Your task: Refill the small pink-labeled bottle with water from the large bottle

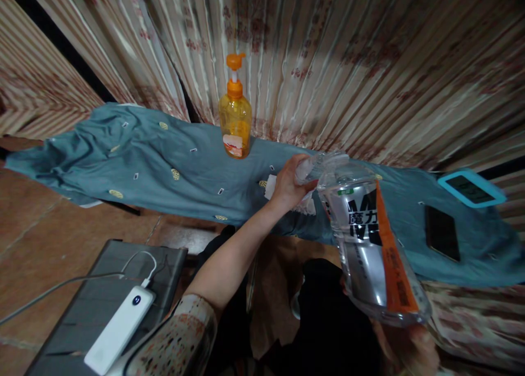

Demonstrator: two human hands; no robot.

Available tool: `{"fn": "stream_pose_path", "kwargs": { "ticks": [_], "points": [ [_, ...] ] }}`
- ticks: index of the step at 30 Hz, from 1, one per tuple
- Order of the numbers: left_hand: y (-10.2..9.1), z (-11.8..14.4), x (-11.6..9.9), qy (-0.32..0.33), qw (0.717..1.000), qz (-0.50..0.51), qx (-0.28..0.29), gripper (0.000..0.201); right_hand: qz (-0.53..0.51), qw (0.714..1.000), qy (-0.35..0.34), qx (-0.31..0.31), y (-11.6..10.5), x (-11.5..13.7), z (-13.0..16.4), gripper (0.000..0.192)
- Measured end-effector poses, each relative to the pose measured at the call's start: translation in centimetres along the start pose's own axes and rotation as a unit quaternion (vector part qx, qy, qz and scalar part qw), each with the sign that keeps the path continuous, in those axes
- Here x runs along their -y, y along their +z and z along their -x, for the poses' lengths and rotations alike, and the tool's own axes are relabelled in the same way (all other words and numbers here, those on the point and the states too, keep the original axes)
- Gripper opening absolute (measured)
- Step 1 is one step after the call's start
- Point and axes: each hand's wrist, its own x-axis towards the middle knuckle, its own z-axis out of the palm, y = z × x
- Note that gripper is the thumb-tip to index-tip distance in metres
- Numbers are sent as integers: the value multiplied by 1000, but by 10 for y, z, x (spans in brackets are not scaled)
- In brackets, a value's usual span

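Hands on a clear bottle above the blue-draped table

Bottle (369, 239) of clear plastic is held tilted in mid-air just in front of the table's near edge, its neck toward the table and its base toward the person. The left hand (289, 184) reaches forward with fingers curled shut around the neck end, where the cap would be; the cap itself cannot be made out. The right hand (406, 343) shows only partly at the lower edge, under the base of the bottle and touching it; how far its fingers close cannot be told.

The bottle's label is silver and black with a large "M" and two Chinese characters, crossed by an orange strip with small writing too blurred to read, and a small green mark near the shoulder.

The table (164, 162) is covered with a blue-grey cloth printed with small yellow and white motifs; it runs across the view with pleated curtains (348, 64) close behind its far edge. An orange pump bottle (235, 113) stands upright near that far edge, well apart from the hands, with open cloth to its left. To the right lie a dark phone (442, 232) and, beyond it, a turquoise-framed device (471, 189) near the edge. Lower left, a white power bank (120, 329) with a cable lies on a dark case (98, 288) on the floor.
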Motion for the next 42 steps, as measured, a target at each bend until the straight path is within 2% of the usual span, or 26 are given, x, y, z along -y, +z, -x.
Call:
{"fn": "stream_pose_path", "kwargs": {
  "ticks": [6,18,21,24,28,32,36,42],
  "points": [
    [-1,0,-1,5,1000,-9,0,51,8,1000,-25,-7,3,0,4,53],
    [1,0,0,7,1000,-2,1,51,11,1000,-7,-10,14,15,10,72],
    [1,0,-1,2,1000,3,1,52,2,999,2,-36,15,17,11,75],
    [1,0,-2,-2,1000,2,1,53,-3,998,-2,-63,12,16,11,67],
    [2,0,-1,-8,1000,-1,0,53,-7,999,-1,-50,8,15,10,57],
    [3,0,0,-5,1000,7,-4,54,-16,999,1,-42,6,16,6,55],
    [2,0,-2,-9,1000,2,-2,53,-25,998,17,-62,-7,13,0,59],
    [0,0,-6,-18,1000,-8,0,53,-26,996,22,-82,-21,10,0,50]
  ]
}}
